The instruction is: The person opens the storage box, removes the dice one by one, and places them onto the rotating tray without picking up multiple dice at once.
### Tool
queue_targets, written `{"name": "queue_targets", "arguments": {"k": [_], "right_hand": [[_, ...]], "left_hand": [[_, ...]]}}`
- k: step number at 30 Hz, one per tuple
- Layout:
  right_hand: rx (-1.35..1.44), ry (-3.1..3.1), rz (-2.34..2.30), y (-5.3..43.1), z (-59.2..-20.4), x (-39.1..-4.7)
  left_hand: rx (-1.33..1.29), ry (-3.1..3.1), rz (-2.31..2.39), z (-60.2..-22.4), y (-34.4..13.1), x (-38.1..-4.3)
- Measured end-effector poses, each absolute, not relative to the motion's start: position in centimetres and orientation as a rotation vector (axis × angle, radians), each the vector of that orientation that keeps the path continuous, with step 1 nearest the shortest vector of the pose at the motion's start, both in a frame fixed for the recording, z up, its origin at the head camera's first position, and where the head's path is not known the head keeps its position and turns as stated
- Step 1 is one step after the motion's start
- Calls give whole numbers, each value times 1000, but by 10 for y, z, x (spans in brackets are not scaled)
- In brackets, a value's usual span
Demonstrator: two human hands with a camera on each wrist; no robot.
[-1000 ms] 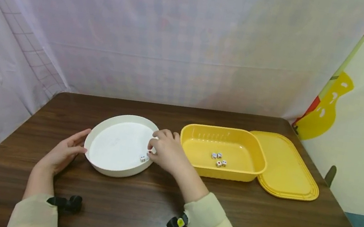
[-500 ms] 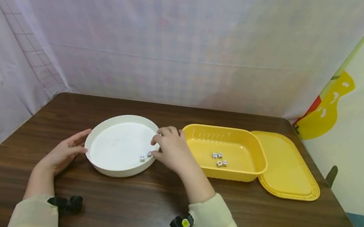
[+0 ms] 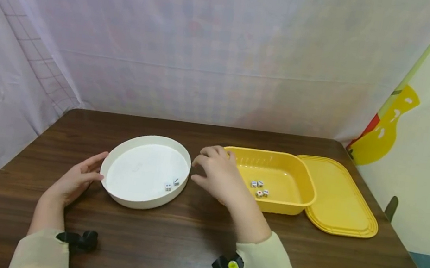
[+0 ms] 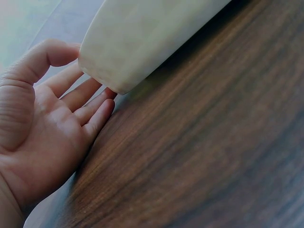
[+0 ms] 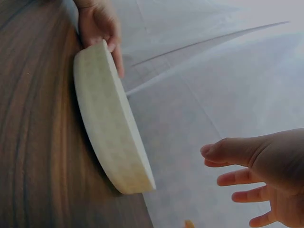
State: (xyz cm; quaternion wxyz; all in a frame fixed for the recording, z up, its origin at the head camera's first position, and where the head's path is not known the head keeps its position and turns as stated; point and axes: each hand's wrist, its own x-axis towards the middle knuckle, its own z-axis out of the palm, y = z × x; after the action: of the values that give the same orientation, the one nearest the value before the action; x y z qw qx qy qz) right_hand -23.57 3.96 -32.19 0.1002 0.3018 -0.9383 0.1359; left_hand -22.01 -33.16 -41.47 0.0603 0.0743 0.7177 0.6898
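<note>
A round white tray (image 3: pixel 146 165) lies on the table, with two white dice (image 3: pixel 172 184) inside near its right wall. At its left rim my left hand (image 3: pixel 74 179) holds on, thumb at the rim and fingers against the outer side, as the left wrist view (image 4: pixel 52 114) also shows. My right hand (image 3: pixel 219 172) hovers between the tray and a yellow box (image 3: pixel 287 209), covering the box's left end. In the right wrist view its fingers are spread apart, nothing between them (image 5: pixel 280 175). Several dice (image 3: pixel 259 189) sit on the box's floor.
A yellow lid (image 3: pixel 343 201) lies right of the box, its left part under or behind the box's edge. The brown table (image 3: pixel 151 245) ends at a pale curtain (image 3: pixel 226 61) behind and a patterned sheet on the right.
My right hand has drawn back from the tray's right rim, moving right toward the yellow box. Both dice in the tray now show fully. My left hand has stayed put.
</note>
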Motion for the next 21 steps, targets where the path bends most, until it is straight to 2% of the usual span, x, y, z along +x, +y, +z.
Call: {"name": "queue_targets", "arguments": {"k": [11, 21], "right_hand": [[790, -2819, 454, 55, -307, -235], [800, -2811, 392, 71, -316, -237]], "left_hand": [[217, 2165, 2106, -415, -332, -220], [264, 2193, 2081, -419, -334, -222]]}}
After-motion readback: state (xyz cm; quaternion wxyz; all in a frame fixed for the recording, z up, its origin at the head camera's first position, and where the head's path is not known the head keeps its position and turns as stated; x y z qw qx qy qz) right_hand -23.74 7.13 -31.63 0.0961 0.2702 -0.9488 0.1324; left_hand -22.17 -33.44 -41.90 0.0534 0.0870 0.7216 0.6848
